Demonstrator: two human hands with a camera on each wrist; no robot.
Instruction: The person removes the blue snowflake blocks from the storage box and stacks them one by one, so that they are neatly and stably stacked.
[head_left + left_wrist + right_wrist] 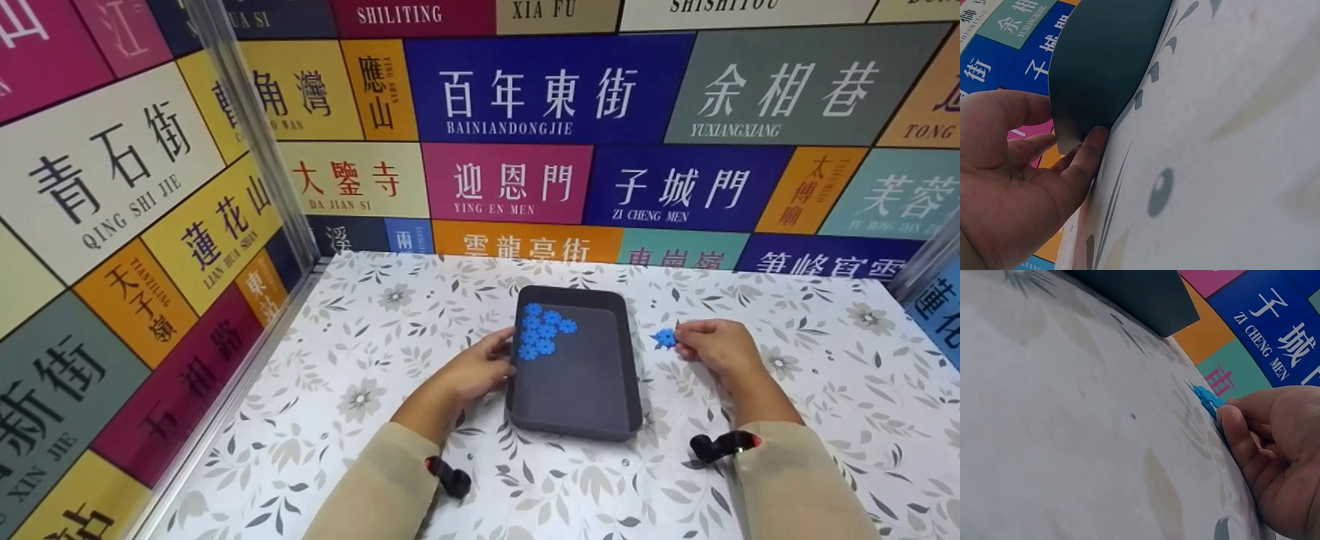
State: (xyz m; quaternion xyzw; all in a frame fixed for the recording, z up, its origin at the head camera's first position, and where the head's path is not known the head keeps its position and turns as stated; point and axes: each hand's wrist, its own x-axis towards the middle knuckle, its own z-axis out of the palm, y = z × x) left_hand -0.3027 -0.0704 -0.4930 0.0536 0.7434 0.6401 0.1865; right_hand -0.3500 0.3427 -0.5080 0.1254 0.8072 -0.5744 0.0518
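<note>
A dark grey rectangular tray [574, 390] stands on the table, with several blue flower-shaped plastic discs [538, 328] lying flat towards its far left corner. My left hand [474, 367] is at the tray's left side, its fingers loosely bent and touching the outer wall; in the left wrist view the fingertips [1096, 140] meet that wall near the tabletop. To the right of the tray, my right hand [718, 346] pinches a blue flower-shaped disc [664, 338] between thumb and fingers, close to the table. Whether more than one disc is in that pinch cannot be told.
The table [420, 480] has a white cover with grey leaves and flowers. Printed sign panels [536, 90] form a wall behind it, and another panelled wall [97, 225] rises on the left. Each wrist carries a small black camera [720, 448].
</note>
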